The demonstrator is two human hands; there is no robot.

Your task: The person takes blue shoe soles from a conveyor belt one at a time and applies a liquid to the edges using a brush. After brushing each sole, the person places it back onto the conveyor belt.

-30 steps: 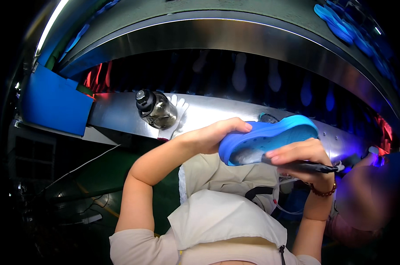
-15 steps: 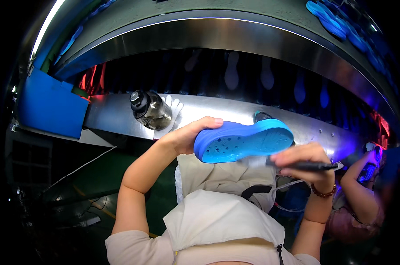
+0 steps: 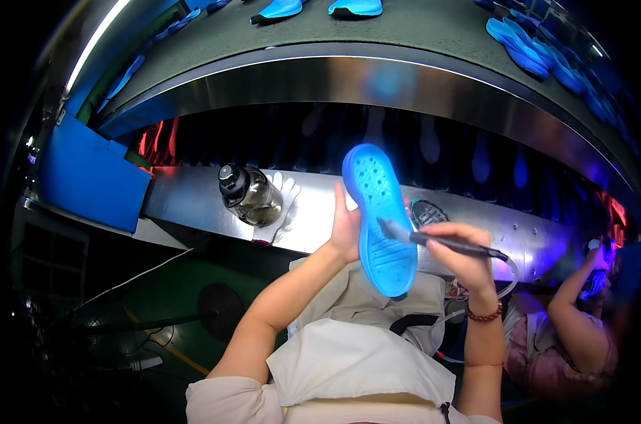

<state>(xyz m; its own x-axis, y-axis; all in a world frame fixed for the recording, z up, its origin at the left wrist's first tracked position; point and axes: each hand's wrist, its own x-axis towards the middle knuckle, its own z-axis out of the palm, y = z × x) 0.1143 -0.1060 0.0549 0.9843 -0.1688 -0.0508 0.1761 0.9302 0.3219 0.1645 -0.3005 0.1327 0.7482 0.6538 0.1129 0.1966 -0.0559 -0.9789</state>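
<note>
Steel ledge [image 3: 193, 201] carries a dark water bottle [image 3: 249, 198] beside a white glove [image 3: 281, 205]; just above it, the left hand [image 3: 345, 230] grips a blue shoe sole [image 3: 380, 219] upright; the right hand [image 3: 462, 258] pinches a thin brush [image 3: 440, 244] against it.

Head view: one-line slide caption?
Left hand holds blue sole upright; right hand puts brush to it.

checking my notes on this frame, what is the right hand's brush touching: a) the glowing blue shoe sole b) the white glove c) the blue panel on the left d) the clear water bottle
a: the right hand holds a dark slim brush whose tip rests on the glowing blue shoe sole, which the left hand holds up on end.
</note>
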